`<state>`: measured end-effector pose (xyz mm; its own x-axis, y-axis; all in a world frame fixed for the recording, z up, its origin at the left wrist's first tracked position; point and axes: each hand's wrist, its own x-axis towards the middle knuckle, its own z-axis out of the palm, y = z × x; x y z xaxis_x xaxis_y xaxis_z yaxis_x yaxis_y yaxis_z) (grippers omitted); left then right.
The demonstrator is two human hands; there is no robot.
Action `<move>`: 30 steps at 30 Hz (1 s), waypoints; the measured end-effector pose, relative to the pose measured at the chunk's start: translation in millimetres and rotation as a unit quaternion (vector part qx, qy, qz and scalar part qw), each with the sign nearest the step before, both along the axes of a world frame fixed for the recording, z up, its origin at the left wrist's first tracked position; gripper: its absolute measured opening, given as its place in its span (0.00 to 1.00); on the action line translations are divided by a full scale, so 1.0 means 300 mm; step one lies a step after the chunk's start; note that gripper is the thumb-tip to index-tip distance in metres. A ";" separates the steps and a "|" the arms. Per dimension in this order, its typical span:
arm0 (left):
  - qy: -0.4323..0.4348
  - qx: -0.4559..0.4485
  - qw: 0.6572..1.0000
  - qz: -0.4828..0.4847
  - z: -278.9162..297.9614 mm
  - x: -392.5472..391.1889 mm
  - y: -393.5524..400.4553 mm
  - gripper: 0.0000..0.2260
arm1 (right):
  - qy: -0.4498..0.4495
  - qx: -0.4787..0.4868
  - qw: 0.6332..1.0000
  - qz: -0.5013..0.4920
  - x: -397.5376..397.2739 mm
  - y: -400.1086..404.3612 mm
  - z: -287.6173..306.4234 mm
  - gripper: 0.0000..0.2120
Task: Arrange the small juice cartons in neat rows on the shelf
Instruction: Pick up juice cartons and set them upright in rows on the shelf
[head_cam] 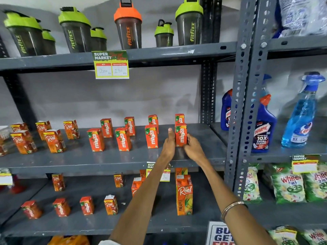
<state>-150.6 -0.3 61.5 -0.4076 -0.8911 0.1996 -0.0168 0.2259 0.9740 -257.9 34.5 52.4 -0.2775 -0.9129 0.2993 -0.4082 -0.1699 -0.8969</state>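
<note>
Small orange Maaza cartons stand in two rows on the grey middle shelf (106, 158). The front-right Maaza carton (180, 133) stands upright on the shelf, held from both sides. My left hand (169, 145) presses its left side, thumb up. My right hand (192, 147) wraps its right side and lower edge. Another Maaza carton (179, 118) stands right behind it. To the left stand more front-row cartons (151, 137), (123, 139), (95, 140). Small Real cartons (54, 140) stand at the shelf's left end.
Shaker bottles (128, 26) line the top shelf, with a price tag (111, 65) hanging below. The lower shelf holds scattered small cartons (86, 205) and a tall Real pineapple carton (184, 195). A steel upright (246, 103) separates cleaner bottles (263, 128) and detergent bags (288, 186) on the right.
</note>
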 end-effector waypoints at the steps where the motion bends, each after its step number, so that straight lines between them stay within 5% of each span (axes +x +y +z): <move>1: -0.004 0.002 1.000 -0.001 0.000 -0.001 -0.001 0.32 | 0.001 0.000 1.000 -0.002 0.001 0.001 0.001 0.19; 13: -0.013 -0.002 1.000 0.016 0.013 -0.003 0.037 0.31 | 0.021 0.001 0.999 -0.037 0.008 0.004 -0.003 0.26; 16: 0.003 -0.051 0.996 0.067 -0.011 0.038 0.088 0.26 | 0.058 -0.095 0.986 -0.124 0.045 0.055 -0.041 0.34; 21: 0.081 -0.136 0.974 0.162 -0.083 0.297 0.123 0.25 | 0.040 -0.234 0.965 -0.108 0.219 0.105 -0.082 0.26; 26: 0.074 -0.170 0.949 0.255 -0.080 0.574 0.044 0.23 | -0.006 -0.179 0.984 -0.001 0.483 0.018 -0.024 0.23; 30: 0.058 -0.122 0.965 0.223 -0.042 0.707 -0.071 0.25 | 0.015 -0.075 0.997 0.030 0.683 -0.092 0.012 0.27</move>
